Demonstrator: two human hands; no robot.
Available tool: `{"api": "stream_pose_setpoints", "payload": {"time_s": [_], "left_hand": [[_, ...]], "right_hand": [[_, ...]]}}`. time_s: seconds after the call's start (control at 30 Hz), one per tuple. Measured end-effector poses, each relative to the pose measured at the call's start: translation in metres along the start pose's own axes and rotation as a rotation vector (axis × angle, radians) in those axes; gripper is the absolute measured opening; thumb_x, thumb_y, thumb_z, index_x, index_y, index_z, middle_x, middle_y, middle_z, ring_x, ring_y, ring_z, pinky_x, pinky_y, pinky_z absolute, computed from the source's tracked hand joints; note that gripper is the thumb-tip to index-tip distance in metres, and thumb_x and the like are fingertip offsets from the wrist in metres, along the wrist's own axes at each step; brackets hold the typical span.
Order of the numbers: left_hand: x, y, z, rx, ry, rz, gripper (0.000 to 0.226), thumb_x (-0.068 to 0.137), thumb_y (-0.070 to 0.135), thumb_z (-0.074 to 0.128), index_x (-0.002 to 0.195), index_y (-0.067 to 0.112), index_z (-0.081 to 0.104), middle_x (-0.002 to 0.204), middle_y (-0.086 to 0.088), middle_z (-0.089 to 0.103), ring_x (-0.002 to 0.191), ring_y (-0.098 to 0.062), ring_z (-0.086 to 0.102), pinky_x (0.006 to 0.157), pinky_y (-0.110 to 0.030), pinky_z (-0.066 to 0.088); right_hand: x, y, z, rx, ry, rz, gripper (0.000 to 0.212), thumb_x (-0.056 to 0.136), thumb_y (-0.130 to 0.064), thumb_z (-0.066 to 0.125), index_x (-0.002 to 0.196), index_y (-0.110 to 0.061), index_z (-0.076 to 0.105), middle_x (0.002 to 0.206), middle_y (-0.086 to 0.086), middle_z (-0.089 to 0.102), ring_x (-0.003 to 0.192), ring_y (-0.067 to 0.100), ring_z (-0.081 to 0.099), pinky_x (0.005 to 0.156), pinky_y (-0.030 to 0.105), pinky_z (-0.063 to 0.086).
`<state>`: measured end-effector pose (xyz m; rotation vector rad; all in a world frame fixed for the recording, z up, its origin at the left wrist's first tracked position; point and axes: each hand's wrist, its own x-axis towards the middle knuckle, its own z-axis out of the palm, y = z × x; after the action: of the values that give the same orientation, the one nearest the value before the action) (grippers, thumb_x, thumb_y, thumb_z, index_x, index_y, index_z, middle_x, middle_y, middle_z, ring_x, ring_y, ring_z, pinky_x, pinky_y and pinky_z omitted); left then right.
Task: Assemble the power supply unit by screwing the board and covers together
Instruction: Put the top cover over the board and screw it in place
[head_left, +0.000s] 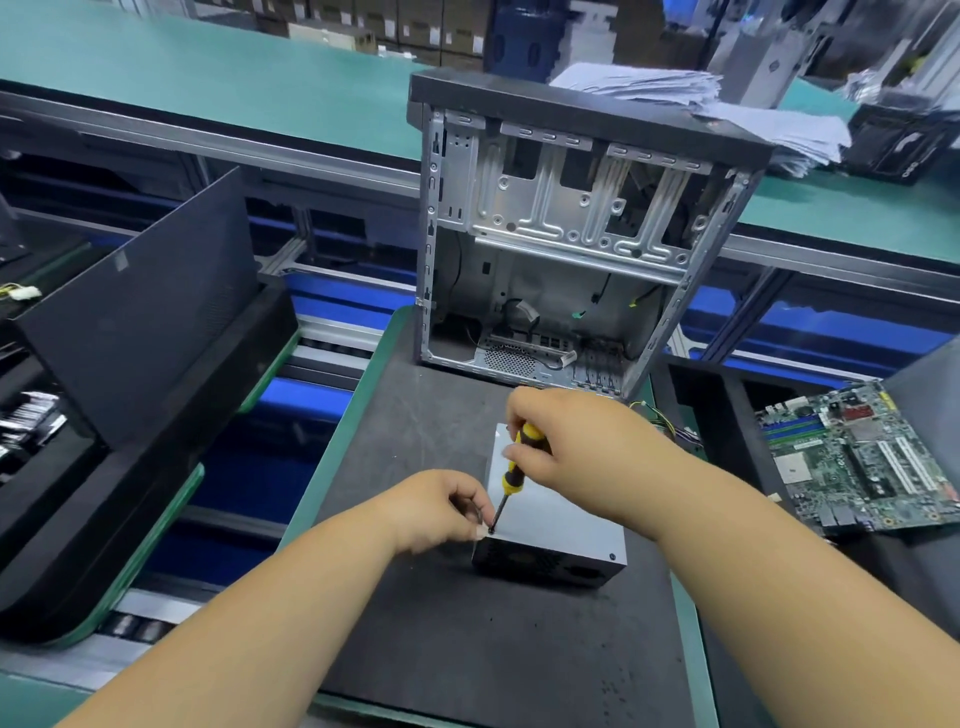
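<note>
- The dark work mat (415, 639) shows bare surface at 6 o'clock and 9 o'clock of the power supply unit (550, 525), open to a hand.
- The open computer case (571, 228) stands upright at 12 o'clock, walling off the mat's far edge.
- A narrow strip of mat lies between case and unit, partly taken up by the right hand (566, 441) with the screwdriver (514, 467).
- The left hand (441, 506) blocks the unit's near-left corner.
- At 3 o'clock, a motherboard (862, 462) lies beyond the mat's edge; loose wires (670, 423) sit at 2 o'clock.
- At 9 o'clock, a leaning black panel (140, 312) stands well apart.
</note>
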<state>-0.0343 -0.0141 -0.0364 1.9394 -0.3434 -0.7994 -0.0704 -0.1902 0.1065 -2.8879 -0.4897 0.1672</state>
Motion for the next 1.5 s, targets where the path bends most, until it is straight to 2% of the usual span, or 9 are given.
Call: {"api": "stream_pose_setpoints", "payload": {"time_s": [0.2,0.4,0.53,0.73,0.83,0.97,1.17,1.37,1.5], "left_hand": [[-0.002,0.003,0.000,0.008,0.003,-0.013,0.019,0.081,0.007,0.073,0.082,0.025,0.074,0.073,0.010,0.061,0.068,-0.004,0.054,0.074,-0.017,0.047],[-0.003,0.004,0.001,0.031,0.015,-0.015,0.020,0.082,0.004,0.072,0.082,0.024,0.073,0.073,0.010,0.061,0.062,-0.001,0.054,0.068,-0.011,0.045],[-0.003,0.004,0.000,0.022,0.008,-0.011,0.020,0.081,0.006,0.073,0.079,0.026,0.073,0.073,0.010,0.061,0.065,-0.002,0.054,0.068,-0.011,0.044],[-0.003,0.002,0.000,0.007,0.004,-0.011,0.022,0.081,0.008,0.074,0.076,0.030,0.074,0.075,0.007,0.063,0.069,-0.007,0.055,0.073,-0.014,0.046],[-0.003,0.001,0.000,0.006,0.011,-0.005,0.023,0.081,0.008,0.074,0.075,0.030,0.073,0.074,0.008,0.063,0.068,-0.006,0.054,0.071,-0.015,0.045],[-0.004,-0.001,0.002,-0.018,0.019,0.006,0.021,0.082,0.007,0.073,0.079,0.028,0.073,0.074,0.008,0.062,0.067,-0.005,0.053,0.068,-0.012,0.044],[-0.005,0.000,0.001,-0.022,0.022,0.005,0.018,0.082,0.008,0.074,0.083,0.026,0.075,0.076,0.006,0.062,0.068,-0.005,0.054,0.069,-0.011,0.045],[-0.004,0.001,0.001,-0.018,0.012,0.008,0.019,0.082,0.006,0.074,0.082,0.025,0.074,0.076,0.004,0.061,0.067,-0.006,0.052,0.068,-0.013,0.044],[-0.003,0.000,0.000,-0.011,0.004,0.015,0.020,0.082,0.008,0.074,0.079,0.028,0.074,0.077,0.005,0.060,0.067,-0.005,0.052,0.068,-0.011,0.044]], "right_hand": [[0.010,-0.006,0.014,-0.396,0.051,0.270,0.055,0.098,-0.064,0.026,0.063,-0.022,0.036,0.061,-0.004,0.043,0.052,0.016,0.036,0.046,0.026,0.023],[0.005,0.001,0.006,-0.055,-0.016,0.113,0.017,0.093,-0.032,0.049,0.092,-0.019,0.038,0.082,-0.002,0.049,0.076,0.025,0.048,0.055,0.034,0.030],[0.007,-0.008,0.007,-0.119,-0.013,0.062,0.037,0.093,-0.049,0.057,0.080,-0.020,0.036,0.069,-0.007,0.043,0.064,0.020,0.042,0.049,0.030,0.026],[0.013,-0.017,0.026,-0.305,0.157,0.311,0.049,0.097,-0.055,0.034,0.063,-0.020,0.034,0.060,-0.005,0.038,0.050,0.014,0.032,0.047,0.023,0.022],[0.008,-0.013,0.025,-0.148,0.169,0.207,0.028,0.096,-0.044,0.039,0.081,-0.020,0.036,0.068,-0.008,0.037,0.061,0.021,0.039,0.048,0.029,0.020],[-0.001,-0.005,0.018,-0.019,0.060,-0.054,0.014,0.096,-0.034,0.048,0.102,-0.022,0.047,0.096,-0.007,0.055,0.085,0.019,0.050,0.068,0.039,0.046],[-0.003,0.000,0.021,-0.236,0.075,0.166,0.035,0.100,-0.050,0.036,0.075,-0.026,0.038,0.073,-0.006,0.055,0.070,0.022,0.050,0.054,0.031,0.035],[-0.010,-0.006,0.004,0.021,-0.027,-0.059,0.011,0.098,-0.026,0.044,0.107,-0.020,0.047,0.102,-0.004,0.053,0.091,0.020,0.050,0.077,0.040,0.047],[-0.007,-0.007,0.011,-0.139,0.044,0.023,0.037,0.095,-0.056,0.047,0.085,-0.021,0.038,0.076,-0.007,0.053,0.071,0.022,0.049,0.059,0.033,0.044]]}}
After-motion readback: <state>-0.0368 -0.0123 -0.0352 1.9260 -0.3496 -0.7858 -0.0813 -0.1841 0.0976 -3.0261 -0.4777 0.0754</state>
